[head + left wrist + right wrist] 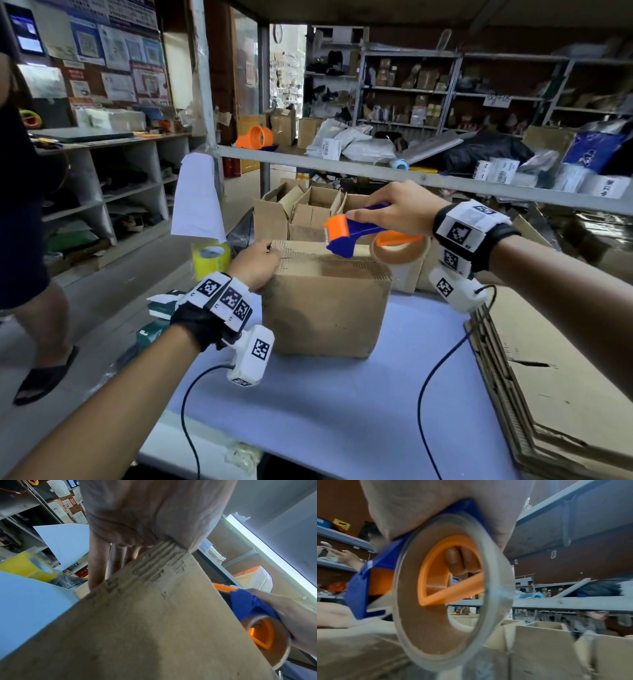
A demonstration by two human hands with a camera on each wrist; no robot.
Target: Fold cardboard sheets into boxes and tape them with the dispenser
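A folded cardboard box [325,308] stands on the light blue table [342,411], its flaps folded shut on top. My left hand [255,262] grips the box's top left corner, thumb on the near face and fingers [97,566] down the far side. My right hand [390,209] grips a blue and orange tape dispenser [352,233] just above the box top, its blue nose touching the flaps near the middle. The tape roll [453,595] on it fills the right wrist view, with the box [154,622] also seen from the left wrist.
A yellow tape roll [209,258] sits left of the box. Several open cardboard boxes [308,209] stand behind it. A stack of flat cardboard sheets [548,377] lies at the right. A grey metal rail [411,176] crosses above. A person's legs [37,308] stand at far left.
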